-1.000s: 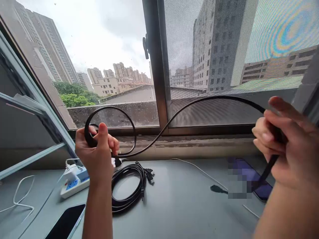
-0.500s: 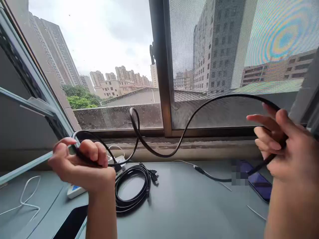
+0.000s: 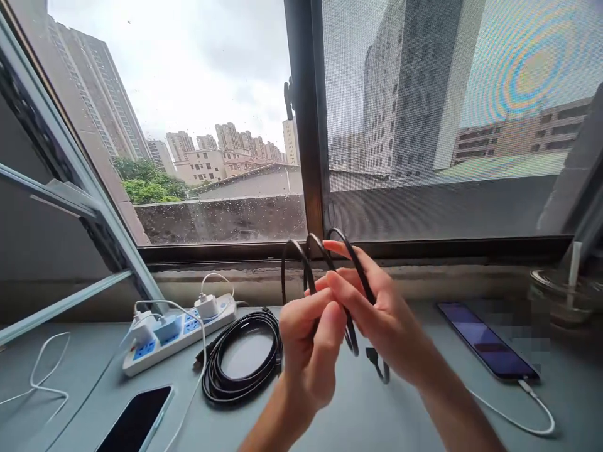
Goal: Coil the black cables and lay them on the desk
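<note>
A black cable (image 3: pixel 357 260) is gathered in several upright loops between my two hands, above the table. My left hand (image 3: pixel 313 351) is closed on the loops from the left, thumb raised. My right hand (image 3: pixel 377 301) grips the same cable from the right, its index finger stretched along a loop. The fingertips of both hands meet, and the cable inside them is partly hidden. One black plug (image 3: pixel 372 356) dangles below my right hand. Just left of my left hand lies a second black cable (image 3: pixel 221 390), coiled on the table.
A white power strip (image 3: pixel 181 339) with chargers stands at the back left, a white cord trailing from it. One phone (image 3: pixel 136 420) lies front left; another phone (image 3: pixel 487 342), with a charging cord, lies right. A cup with a straw (image 3: pixel 565 295) stands by the window.
Both hands have come together at the centre from far apart. The cable that was stretched in a wavy line between them is now bunched in loops.
</note>
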Motion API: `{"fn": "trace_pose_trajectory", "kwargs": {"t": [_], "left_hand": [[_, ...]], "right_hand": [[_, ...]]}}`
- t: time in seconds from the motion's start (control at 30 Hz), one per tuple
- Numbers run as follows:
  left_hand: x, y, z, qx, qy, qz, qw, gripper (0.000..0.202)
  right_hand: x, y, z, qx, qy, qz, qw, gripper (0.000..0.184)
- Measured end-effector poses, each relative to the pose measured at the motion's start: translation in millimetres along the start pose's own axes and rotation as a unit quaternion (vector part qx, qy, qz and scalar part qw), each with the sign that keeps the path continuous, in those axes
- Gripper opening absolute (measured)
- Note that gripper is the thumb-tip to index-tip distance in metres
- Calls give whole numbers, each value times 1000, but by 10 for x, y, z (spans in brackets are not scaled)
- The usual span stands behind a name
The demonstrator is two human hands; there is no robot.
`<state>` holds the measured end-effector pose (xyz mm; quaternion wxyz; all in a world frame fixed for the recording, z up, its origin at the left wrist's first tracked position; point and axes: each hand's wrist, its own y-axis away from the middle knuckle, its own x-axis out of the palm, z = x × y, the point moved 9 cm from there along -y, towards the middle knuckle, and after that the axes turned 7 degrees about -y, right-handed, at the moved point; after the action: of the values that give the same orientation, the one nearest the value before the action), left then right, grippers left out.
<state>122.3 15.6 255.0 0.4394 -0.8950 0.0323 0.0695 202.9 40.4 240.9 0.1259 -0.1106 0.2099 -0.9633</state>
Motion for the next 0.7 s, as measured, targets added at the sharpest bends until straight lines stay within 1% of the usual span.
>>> {"fn": "trace_pose_trajectory", "kwargs": {"t": [0.07,0.1,0.2,0.27,0.33,0.4,0.47,0.53,0.6,0.7], "left_hand": [[31,-7,79,-28,11,12,999,42],[27,-23,110,-49,22,18,998,42],[-28,-87,145,-113,64,32,991,40],[-75,-112,153,-153,56,39,986,36],[-117,-123,157,-168,5,44,985,34],[-139,-129,179,-162,-65,51,983,34],[-145,-139,225,-151,-118,59,980,39],[-169,-160,284,-150,-146,61,976,47],[-205,-186,326,-159,-164,71,971,55],[-248,-213,311,-177,-145,118,966,65]], "right_hand": [[-9,-18,-24,4,-5,2,1000,56],[-36,-20,-19,0,15,-4,1000,62],[-133,-1,12,-11,135,-26,991,85],[-135,20,44,-30,200,-20,979,92],[-47,37,59,-58,228,20,972,86],[36,43,37,-74,260,50,961,73],[50,18,-18,-71,308,50,948,60],[-6,-33,-71,-55,342,33,937,49],[-110,-84,-70,-49,351,10,935,43],[-335,-119,27,-51,337,-36,939,36]]}}
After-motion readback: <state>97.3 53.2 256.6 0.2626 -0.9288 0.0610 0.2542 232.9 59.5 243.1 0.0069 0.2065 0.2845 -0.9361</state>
